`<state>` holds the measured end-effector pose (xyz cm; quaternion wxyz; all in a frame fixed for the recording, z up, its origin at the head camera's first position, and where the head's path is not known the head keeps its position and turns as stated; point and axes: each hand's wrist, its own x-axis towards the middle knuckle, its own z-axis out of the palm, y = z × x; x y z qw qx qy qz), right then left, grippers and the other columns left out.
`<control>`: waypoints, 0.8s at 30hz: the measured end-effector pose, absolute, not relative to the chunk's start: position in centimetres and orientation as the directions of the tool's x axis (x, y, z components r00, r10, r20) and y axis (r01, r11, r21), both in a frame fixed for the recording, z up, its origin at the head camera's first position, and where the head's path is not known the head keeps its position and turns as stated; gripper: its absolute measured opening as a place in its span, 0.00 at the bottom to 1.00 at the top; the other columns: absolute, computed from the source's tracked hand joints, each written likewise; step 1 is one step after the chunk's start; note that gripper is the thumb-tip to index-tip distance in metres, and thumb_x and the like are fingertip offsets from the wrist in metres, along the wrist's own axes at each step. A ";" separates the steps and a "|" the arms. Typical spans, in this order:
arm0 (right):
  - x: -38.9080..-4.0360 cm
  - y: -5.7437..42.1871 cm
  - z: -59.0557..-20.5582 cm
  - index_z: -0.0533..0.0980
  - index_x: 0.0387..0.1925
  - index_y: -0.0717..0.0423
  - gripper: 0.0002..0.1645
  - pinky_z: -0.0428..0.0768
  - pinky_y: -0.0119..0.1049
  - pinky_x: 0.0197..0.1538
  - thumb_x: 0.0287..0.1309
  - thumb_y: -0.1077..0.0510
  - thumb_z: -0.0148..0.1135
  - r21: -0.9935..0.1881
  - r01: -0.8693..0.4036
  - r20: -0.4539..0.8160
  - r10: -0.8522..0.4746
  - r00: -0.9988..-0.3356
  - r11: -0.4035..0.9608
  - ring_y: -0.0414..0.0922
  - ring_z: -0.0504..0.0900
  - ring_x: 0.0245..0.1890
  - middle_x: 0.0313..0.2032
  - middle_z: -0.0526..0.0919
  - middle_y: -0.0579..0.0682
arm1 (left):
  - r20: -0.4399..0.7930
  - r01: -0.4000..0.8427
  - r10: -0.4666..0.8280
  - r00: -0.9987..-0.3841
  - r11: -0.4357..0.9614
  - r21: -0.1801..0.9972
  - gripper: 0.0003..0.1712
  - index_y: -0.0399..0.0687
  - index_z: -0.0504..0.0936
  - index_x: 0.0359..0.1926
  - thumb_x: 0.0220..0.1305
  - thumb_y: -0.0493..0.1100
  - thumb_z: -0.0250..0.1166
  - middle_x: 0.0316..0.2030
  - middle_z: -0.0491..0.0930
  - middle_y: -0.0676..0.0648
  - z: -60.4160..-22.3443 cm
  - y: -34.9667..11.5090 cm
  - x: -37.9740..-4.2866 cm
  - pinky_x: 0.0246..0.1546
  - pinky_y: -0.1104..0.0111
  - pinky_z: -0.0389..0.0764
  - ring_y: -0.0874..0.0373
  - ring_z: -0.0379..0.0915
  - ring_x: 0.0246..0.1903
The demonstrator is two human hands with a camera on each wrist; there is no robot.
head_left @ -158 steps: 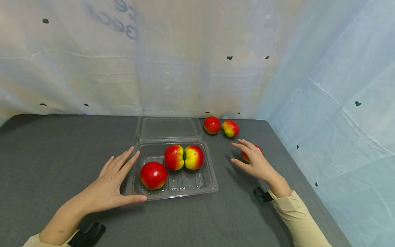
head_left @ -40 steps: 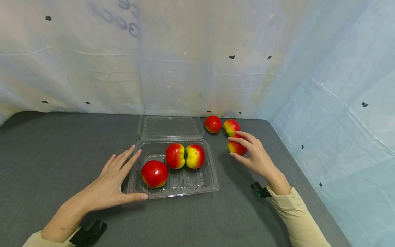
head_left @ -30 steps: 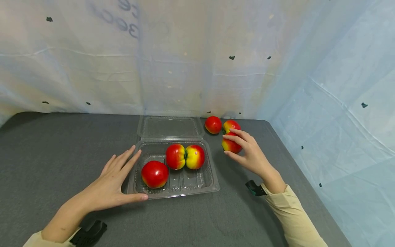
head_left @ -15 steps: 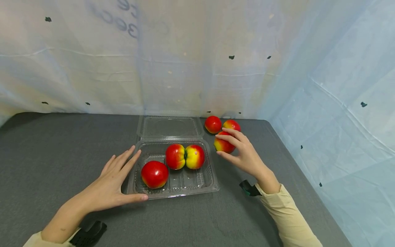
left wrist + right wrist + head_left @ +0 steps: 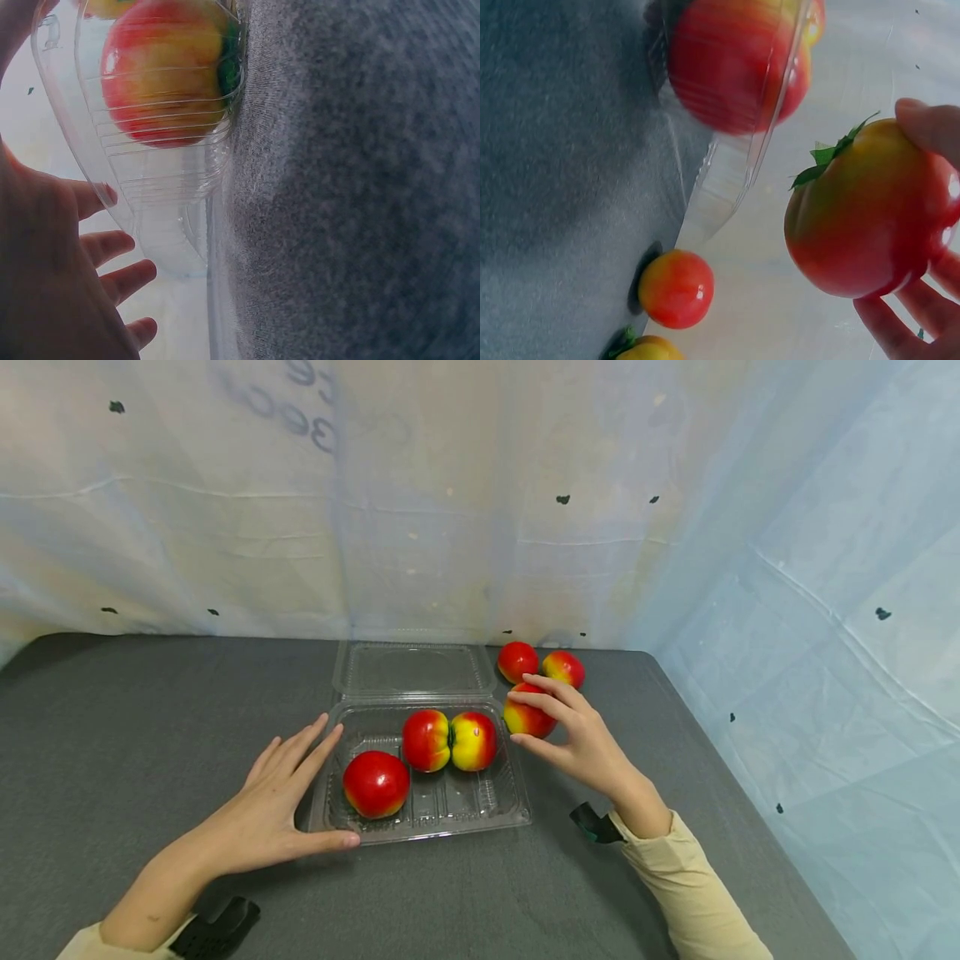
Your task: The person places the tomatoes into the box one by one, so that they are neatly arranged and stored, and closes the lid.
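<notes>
A clear plastic clamshell container (image 5: 431,817) lies open on the grey table, its lid folded back. Inside are three red-and-yellow tomatoes (image 5: 375,783) (image 5: 424,740) (image 5: 472,741). My right hand (image 5: 572,740) grips a fourth tomato (image 5: 527,718) in the air by the container's right rim. The right wrist view shows that held tomato (image 5: 862,217) with its green leaves, beside the container wall (image 5: 735,180). My left hand (image 5: 294,781) lies flat on the table, thumb and fingers against the container's front left corner. The left wrist view shows its fingers (image 5: 112,247) and a tomato (image 5: 169,79) behind the wall.
Two loose tomatoes (image 5: 518,661) (image 5: 564,667) sit on the table at the back right, near the white sheet wall (image 5: 480,527). The table's right edge (image 5: 720,760) runs close to the right arm. Grey tabletop (image 5: 135,718) stretches away to the left.
My right hand has taken the tomato off the table at the right and carried it left to the container's right rim. The left hand has stayed put.
</notes>
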<state>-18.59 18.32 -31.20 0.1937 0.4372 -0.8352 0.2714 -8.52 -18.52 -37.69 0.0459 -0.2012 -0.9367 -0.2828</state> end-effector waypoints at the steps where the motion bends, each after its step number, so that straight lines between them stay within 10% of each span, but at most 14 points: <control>1: -18.5 18.2 -31.2 0.78 0.55 0.53 0.33 0.72 0.36 0.62 0.43 0.61 0.77 -0.291 -0.837 0.561 -0.626 -0.542 0.463 0.50 0.70 0.62 0.61 0.73 0.54 | 0.200 0.403 0.351 -0.915 0.759 0.511 0.67 0.55 0.41 0.77 0.46 0.72 0.68 0.76 0.39 0.43 -37.7 -18.5 -8.5 0.69 0.40 0.35 0.39 0.41 0.71; 24: -17.5 16.2 -31.5 0.77 0.56 0.53 0.30 0.76 0.30 0.56 0.49 0.58 0.74 -0.358 -0.865 0.521 -0.694 -0.498 0.352 0.47 0.72 0.60 0.61 0.72 0.53 | 0.197 0.398 0.347 -0.917 0.762 0.510 0.67 0.56 0.41 0.77 0.45 0.72 0.68 0.75 0.39 0.42 -37.8 -18.5 -8.6 0.69 0.40 0.35 0.39 0.42 0.71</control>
